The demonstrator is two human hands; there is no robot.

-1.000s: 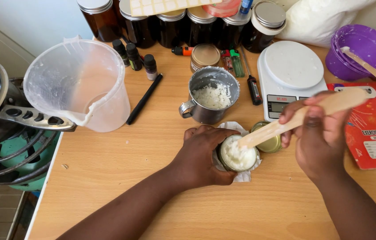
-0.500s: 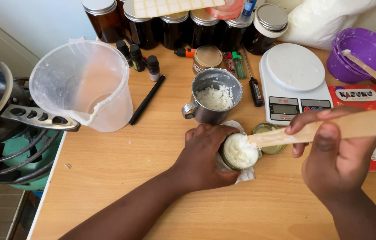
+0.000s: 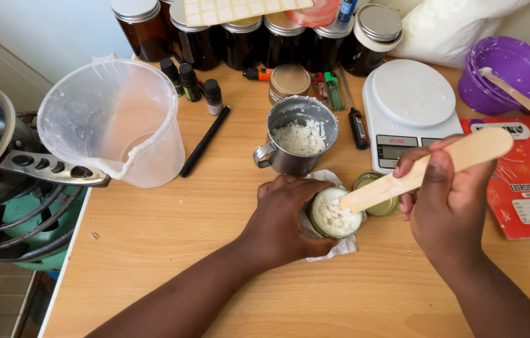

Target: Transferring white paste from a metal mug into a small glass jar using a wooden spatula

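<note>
Desk (image 3: 171, 250) is carrying everything w/in reach. Jug (image 3: 114, 122) is sitting far left, mug (image 3: 299, 134) just behind the jar (image 3: 334, 214). Left hand (image 3: 283, 222), grip closed round jar, is steadying it on a tissue; right hand (image 3: 446, 200), grip closed on spatula (image 3: 427, 166), is angling its tip into the white paste.
</note>
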